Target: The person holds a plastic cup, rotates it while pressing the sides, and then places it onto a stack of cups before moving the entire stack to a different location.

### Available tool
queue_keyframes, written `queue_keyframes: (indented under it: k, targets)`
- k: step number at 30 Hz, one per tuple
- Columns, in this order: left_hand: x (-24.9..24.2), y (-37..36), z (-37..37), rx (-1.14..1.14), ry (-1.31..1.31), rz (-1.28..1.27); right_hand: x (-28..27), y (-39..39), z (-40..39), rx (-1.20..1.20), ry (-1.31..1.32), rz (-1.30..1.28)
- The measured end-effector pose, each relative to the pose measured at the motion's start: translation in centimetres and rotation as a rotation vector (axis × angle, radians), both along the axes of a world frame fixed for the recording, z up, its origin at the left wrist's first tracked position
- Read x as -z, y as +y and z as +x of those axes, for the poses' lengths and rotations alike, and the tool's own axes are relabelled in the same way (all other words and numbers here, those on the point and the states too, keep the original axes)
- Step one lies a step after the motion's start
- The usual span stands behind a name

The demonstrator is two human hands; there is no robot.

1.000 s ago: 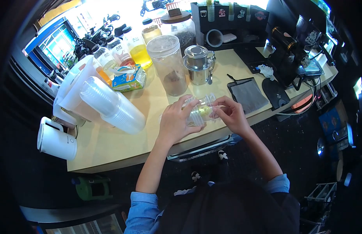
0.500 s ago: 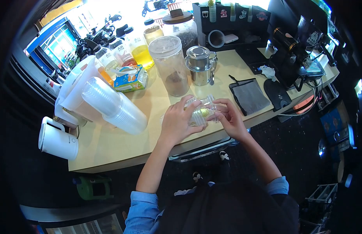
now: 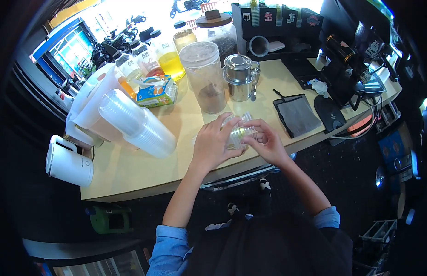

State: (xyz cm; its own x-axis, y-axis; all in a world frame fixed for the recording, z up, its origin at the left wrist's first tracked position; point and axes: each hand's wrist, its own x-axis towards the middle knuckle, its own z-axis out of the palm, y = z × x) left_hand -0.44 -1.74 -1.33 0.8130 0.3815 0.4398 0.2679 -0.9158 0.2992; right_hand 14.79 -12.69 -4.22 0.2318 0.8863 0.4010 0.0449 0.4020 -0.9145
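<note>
A small clear plastic container (image 3: 237, 133) with ridged rings and a yellow-green patch lies sideways between my hands, over the front part of the table. I cannot make out whether it is one piece or several nested ones. My left hand (image 3: 214, 143) wraps round its left end. At its right end, my right hand (image 3: 269, 143) has thumb and fingers bent against it. Just beyond my hands stands a tall clear canister (image 3: 204, 76) with brown powder low inside. A steel drip filter pot (image 3: 240, 78) is to its right, with a spoon beside it.
Stacked clear cups (image 3: 142, 126) lean by a white pitcher (image 3: 96, 101) on the left, near a white kettle (image 3: 69, 163). Behind are a tissue pack (image 3: 157, 94) and bottles (image 3: 169, 62). A mesh pouch (image 3: 297, 115) and espresso machine (image 3: 351, 69) are rightward.
My right hand has moved slightly left, its fingers closing in on the container's right end. The left hand keeps its hold. The whole view has shifted a little.
</note>
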Motion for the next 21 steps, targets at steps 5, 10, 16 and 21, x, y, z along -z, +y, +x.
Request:
queue_keyframes:
  k: [5, 10, 16, 21]
  targets:
    - [0.0, 0.1, -0.2, 0.005, -0.06, -0.028, -0.2, 0.7, -0.4, 0.011, 0.016, -0.077]
    - [-0.7, 0.6, -1.0, -0.044, 0.013, -0.035, -0.8, 0.6, 1.1, 0.094, 0.037, -0.061]
    - [-0.6, 2.0, -1.9, -0.012, 0.001, 0.038, -1.9, 0.6, 2.7, 0.136, 0.087, -0.226]
    - [-0.3, 2.0, -1.6, -0.018, 0.015, 0.055, -1.7, 1.0, 2.0, 0.071, 0.103, -0.233]
